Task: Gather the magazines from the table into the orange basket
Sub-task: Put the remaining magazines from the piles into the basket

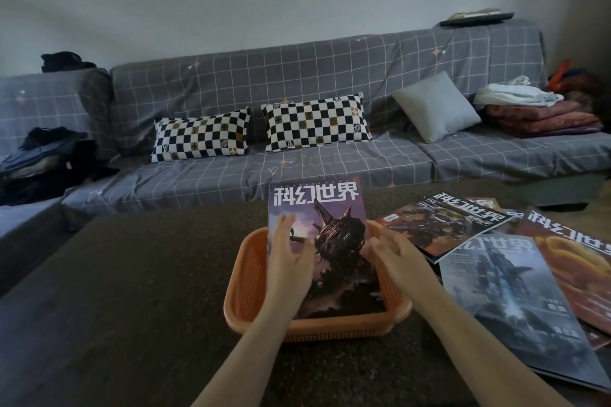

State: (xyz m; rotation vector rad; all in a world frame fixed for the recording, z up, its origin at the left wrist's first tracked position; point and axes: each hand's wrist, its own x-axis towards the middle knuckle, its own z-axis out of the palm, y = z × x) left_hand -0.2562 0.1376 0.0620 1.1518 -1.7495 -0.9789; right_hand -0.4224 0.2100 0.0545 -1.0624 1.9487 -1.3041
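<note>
Orange basket: the orange basket (246, 277) sits on the dark counter (132, 291) right in front of me, plastic mesh walls, near rim toward the camera.
Magazine in basket: one purple-covered magazine (330, 241) lies in it, near end down inside, far end propped over the far rim because it is longer than the basket.
Left hand: my left hand (291, 261) lies flat on the cover's left side, fingers spread, pressing rather than gripping.
Right hand: my right hand (396, 261) is open with loose fingers at the cover's right edge; I cannot tell whether it touches the paper.
Done so far: I judge one magazine is in, or just being settled; I cannot see if others lie under it.
Left to do: a fanned, overlapping pile stays on the counter to my right, namely a dark robot-cover magazine (443, 225), a grey-blue magazine (515, 301) on top nearest me, and a red-orange magazine (582, 261); edges of at least one more show beneath.
Writing: each masthead reads 科幻世界 in large white characters; a barcode sticker shows on the dark cover; the smaller print is too blurred to read.
Beyond: a grey checked sofa (297, 76) with cushions, none of it part of the job.
</note>
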